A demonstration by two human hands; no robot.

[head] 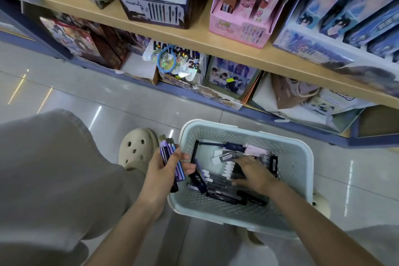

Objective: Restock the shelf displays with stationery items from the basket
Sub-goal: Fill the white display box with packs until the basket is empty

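Observation:
A pale blue perforated basket (pixel 295 164) stands on the floor below the shelves. Several dark pen packs (pixel 218 185) with white ends lie in a heap inside it. My left hand (pixel 164 170) grips a bundle of purple and black pen boxes (pixel 170 157) just outside the basket's left rim. My right hand (pixel 252 173) is down inside the basket, fingers spread flat over the heap of packs; I cannot see whether it holds any.
A wooden shelf (pixel 194 36) carries display boxes: a black one (pixel 155 11), a pink one (pixel 239 28), blue ones (pixel 336 28). The lower shelf holds more cartons and a blue coiled cord (pixel 165 60). My knee and beige clog (pixel 138 147) are left of the basket.

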